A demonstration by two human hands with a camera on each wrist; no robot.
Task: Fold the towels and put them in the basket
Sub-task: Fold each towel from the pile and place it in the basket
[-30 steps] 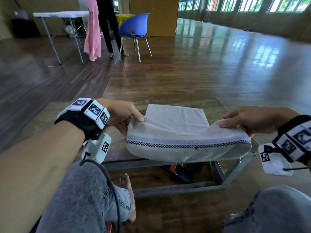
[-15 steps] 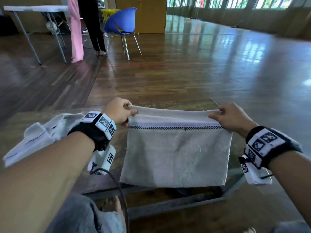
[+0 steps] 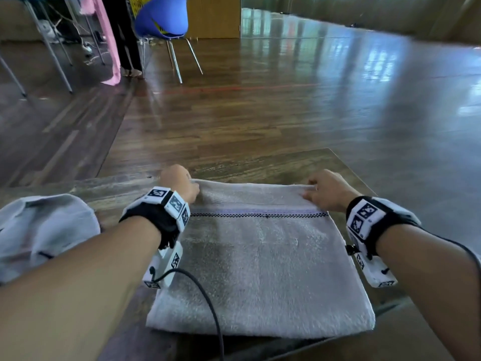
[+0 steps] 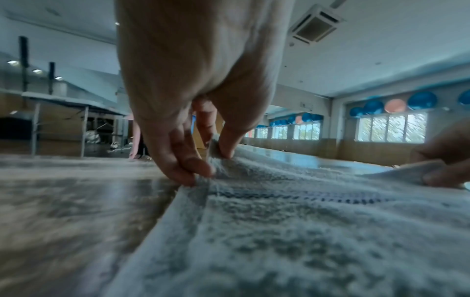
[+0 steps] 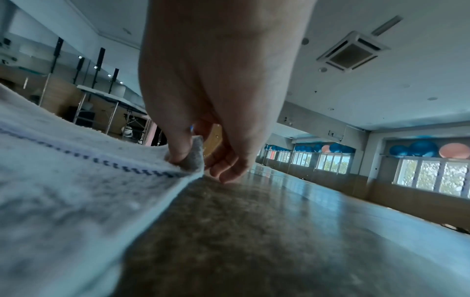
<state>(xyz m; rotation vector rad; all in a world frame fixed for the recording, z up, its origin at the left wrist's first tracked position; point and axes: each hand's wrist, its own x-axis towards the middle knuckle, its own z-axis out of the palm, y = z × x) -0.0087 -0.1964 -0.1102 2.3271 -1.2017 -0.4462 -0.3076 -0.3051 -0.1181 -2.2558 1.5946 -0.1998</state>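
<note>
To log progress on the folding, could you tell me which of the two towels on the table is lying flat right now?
The towel with the checkered stripe, pinched at its far corners by the left hand and right hand; the other towel sits crumpled at the left.

Daylight enters through the row of windows (image 5: pixel 432 174) on the right; it glares in pale streaks off the glossy brown wooden floor (image 3: pixel 299 105). Head view is motion-smeared, its edges bowed. Both wrist views are bluish, dim, with nearest pale grey terry towel (image 4: pixel 292 241) soft-focused.

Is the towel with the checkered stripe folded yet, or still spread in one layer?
Folded. The grey towel lies doubled on the table, and both hands, left hand and right hand, pinch its far corners.
</note>
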